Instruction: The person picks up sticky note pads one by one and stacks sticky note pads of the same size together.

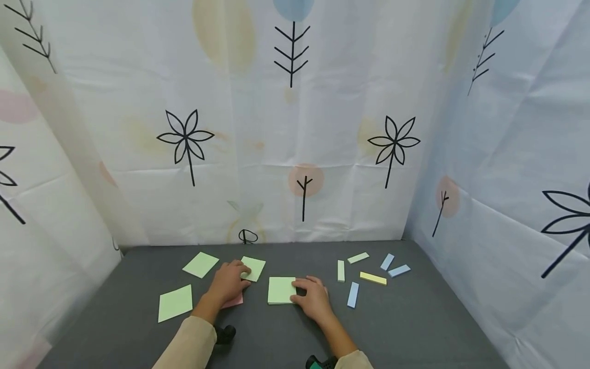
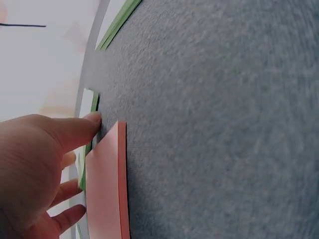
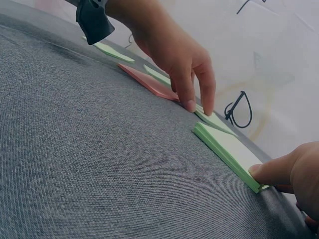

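My left hand (image 1: 227,282) reaches over a pink sticky note pad (image 1: 233,302) and pinches a light green sticky note pad (image 1: 256,267) at its left side. In the left wrist view, the thumb of that hand (image 2: 35,154) touches the green pad's edge, and the pink pad (image 2: 103,189) lies just beside it. A thicker stack of green sticky notes (image 1: 281,290) lies flat in the middle of the table. My right hand (image 1: 315,299) grips its right side, with the thumb at the near corner in the right wrist view and the other fingers mostly hidden.
Two more green pads (image 1: 201,264) (image 1: 175,303) lie at the left of the grey table (image 1: 276,343). Several narrow strips are scattered at the right, including a yellow strip (image 1: 373,278), a blue strip (image 1: 353,295) and a pale green strip (image 1: 341,270). Patterned curtains (image 1: 332,128) enclose the table.
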`<act>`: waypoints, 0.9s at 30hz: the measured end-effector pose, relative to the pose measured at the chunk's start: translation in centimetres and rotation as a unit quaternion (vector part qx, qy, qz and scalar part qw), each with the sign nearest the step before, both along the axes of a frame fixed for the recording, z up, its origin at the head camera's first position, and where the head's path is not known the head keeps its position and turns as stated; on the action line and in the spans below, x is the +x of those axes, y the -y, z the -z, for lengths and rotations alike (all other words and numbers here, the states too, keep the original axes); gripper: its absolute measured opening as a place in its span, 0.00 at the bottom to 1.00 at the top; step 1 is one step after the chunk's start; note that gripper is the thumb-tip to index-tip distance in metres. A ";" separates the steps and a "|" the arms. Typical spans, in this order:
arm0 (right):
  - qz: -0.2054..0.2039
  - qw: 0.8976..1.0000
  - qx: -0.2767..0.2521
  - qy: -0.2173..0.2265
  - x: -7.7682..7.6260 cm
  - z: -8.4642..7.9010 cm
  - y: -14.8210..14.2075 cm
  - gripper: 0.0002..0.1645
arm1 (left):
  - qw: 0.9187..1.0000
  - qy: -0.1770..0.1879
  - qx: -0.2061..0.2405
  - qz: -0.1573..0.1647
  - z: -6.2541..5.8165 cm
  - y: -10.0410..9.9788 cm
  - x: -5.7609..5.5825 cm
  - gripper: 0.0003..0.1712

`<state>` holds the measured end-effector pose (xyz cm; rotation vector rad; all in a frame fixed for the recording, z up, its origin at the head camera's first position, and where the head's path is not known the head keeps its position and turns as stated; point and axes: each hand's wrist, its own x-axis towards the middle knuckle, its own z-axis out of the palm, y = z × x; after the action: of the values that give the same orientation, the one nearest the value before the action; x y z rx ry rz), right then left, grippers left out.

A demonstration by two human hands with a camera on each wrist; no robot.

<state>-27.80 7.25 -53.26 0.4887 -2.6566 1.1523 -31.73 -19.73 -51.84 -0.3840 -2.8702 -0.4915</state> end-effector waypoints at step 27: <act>0.005 1.000 0.005 -0.018 -0.2 0.0 -0.1 0.21 | 0.995 0.008 0.034 0.091 -0.2 -0.3 -1.4 0.15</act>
<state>-27.97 7.32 -53.27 0.4929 -2.6323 1.1189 -33.13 -19.46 -51.64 -0.6369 -2.8387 -0.6246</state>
